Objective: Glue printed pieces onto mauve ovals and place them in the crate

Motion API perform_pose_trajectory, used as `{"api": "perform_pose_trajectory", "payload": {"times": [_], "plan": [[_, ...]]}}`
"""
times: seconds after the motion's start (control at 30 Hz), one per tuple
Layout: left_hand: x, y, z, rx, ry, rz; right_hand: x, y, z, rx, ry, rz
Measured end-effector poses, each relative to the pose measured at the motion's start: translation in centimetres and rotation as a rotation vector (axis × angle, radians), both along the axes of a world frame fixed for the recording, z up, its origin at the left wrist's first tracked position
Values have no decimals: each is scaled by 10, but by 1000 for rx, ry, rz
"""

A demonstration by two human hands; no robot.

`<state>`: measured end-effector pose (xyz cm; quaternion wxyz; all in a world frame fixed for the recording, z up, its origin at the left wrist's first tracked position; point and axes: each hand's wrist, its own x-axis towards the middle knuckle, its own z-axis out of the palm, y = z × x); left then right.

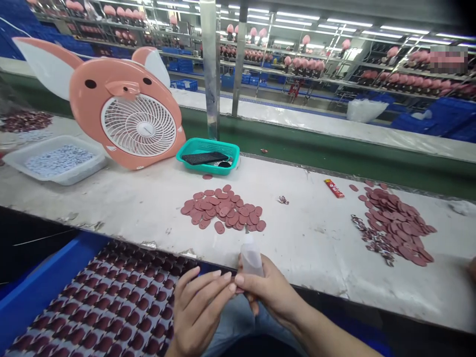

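My right hand (pixel 273 287) is closed round a small translucent squeeze bottle (pixel 252 259), its narrow nozzle tilted up and away from me. Close beside it, my left hand (pixel 204 310) has its fingers together, with the tips meeting the right thumb. Between the fingertips shows the edge of a reddish-brown oval piece (pixel 240 291), mostly hidden by the fingers. Beyond the hands, a loose pile of flat reddish-brown oval pieces (pixel 223 208) lies on the white worktable (pixel 297 238).
A pig-shaped fan (pixel 87 106), a green basket (pixel 197 170) with a dark phone-like slab, and a white tray (pixel 70 177) stand behind. At right lie more oval pieces (pixel 399 223), small metallic parts (pixel 375 243) and a red packet (pixel 333 188). A blue crate (pixel 48 275) is lower left.
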<state>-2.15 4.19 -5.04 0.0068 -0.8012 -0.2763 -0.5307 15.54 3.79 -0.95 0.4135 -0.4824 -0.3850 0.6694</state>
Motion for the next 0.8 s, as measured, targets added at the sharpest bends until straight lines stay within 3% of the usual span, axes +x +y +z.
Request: {"api": "perform_pose_trajectory", "payload": {"times": [0.2, 0.33, 0.43, 0.53, 0.6, 0.7, 0.8], "plan": [[33, -19, 1, -914, -800, -92, -13, -5, 6, 34, 137, -77], [44, -19, 11, -1250, -1146, -159, 1, -8, 4, 65, 120, -58], [42, -14, 18, -1413, -1315, -176, 25, -14, 10, 114, 27, -101], [39, -12, 28, -1522, -1316, -209, 49, -22, 20, 179, -70, -280], [39, -13, 38, -1566, -1299, -217, 61, -27, 25, 199, -8, -395], [44, -18, 57, -1577, -1312, -197, 65, -37, 27, 306, 109, -472], [50, -23, 73, -1592, -1327, -194, 58, -50, 26, 507, -29, -538]]}}
